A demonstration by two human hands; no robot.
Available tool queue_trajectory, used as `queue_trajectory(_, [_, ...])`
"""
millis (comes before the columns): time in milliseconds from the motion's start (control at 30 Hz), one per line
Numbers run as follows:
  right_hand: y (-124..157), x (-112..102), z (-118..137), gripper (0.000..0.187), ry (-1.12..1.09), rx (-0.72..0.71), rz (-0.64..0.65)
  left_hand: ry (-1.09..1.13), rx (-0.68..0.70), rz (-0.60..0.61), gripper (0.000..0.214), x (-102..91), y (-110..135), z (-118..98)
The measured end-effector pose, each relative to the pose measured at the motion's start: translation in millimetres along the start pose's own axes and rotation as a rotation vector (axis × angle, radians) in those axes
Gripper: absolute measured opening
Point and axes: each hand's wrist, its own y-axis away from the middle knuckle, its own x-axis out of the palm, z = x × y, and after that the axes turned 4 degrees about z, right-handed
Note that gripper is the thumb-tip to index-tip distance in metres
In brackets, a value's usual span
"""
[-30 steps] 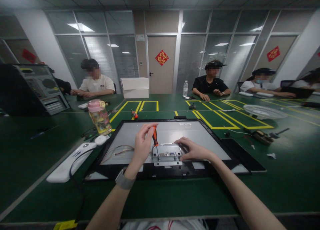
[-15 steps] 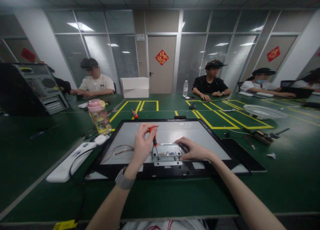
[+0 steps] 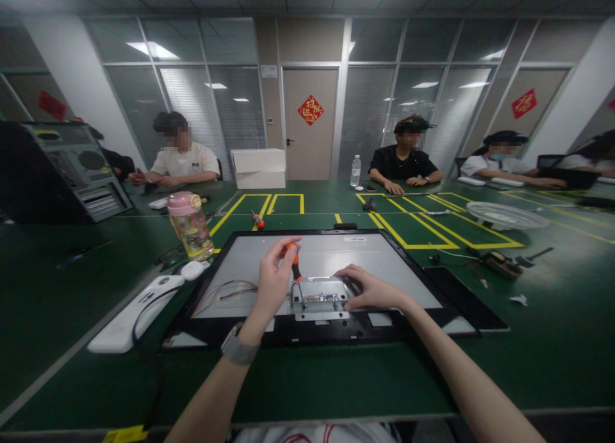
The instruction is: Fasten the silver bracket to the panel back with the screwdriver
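A monitor panel (image 3: 336,257) lies flat on the green table, its grey back up inside a black frame. At its near middle sits a metal bracket (image 3: 319,295) with video ports along it. My left hand (image 3: 275,273) is closed around the handle of an orange and black screwdriver (image 3: 296,268), whose shaft points down to the bracket's left part; I cannot make out whether its tip sits in a screw. The fingers of my right hand (image 3: 369,287) curl over the bracket's right end and hold it. Thin wires (image 3: 235,289) lie on the panel left of my left hand.
Left of the panel are a white power strip (image 3: 139,311) and a pink-lidded bottle (image 3: 189,225). Beyond it lies a red screwdriver (image 3: 258,220). On the right are a black flat piece (image 3: 466,299) and a fan-like grille (image 3: 507,215). Several people sit across the table.
The screwdriver's handle and the fingers of my left hand have shifted very slightly left. My right hand stays on the bracket. The panel has not moved.
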Motion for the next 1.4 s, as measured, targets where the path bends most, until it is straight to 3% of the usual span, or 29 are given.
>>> queue_trajectory(633, [0.1, 0.4, 2.3, 0.073, 0.014, 0.021, 0.002, -0.085, 0.003, 0.034, 0.022, 0.0, 2.7, -0.6])
queue_trajectory(767, [0.4, 0.5, 2.8, 0.071, 0.023, 0.012, -0.002, -0.148, 0.083, 0.030, 0.018, -0.3, 3.6, 0.2])
queue_trajectory(900, [1.3, 0.0, 3.1, 0.072, 0.023, 0.010, 0.001, -0.193, 0.181, -0.047, 0.014, -1.8, 3.3, -0.7])
queue_trajectory(1100, [0.3, -0.6, 2.3, 0.072, 0.023, 0.004, 0.003, -0.156, 0.144, -0.021, 0.020, -2.9, 2.2, -3.0])
queue_trajectory(1300, [0.2, -0.4, 3.4, 0.071, 0.017, -0.010, 0.011, 0.024, 0.015, 0.007, 0.030, -1.5, 3.7, -1.8])
queue_trajectory(1400, [0.5, -0.7, 3.9, 0.071, 0.014, -0.010, 0.009, 0.003, 0.051, 0.010, 0.027, -2.1, 3.5, -2.6])
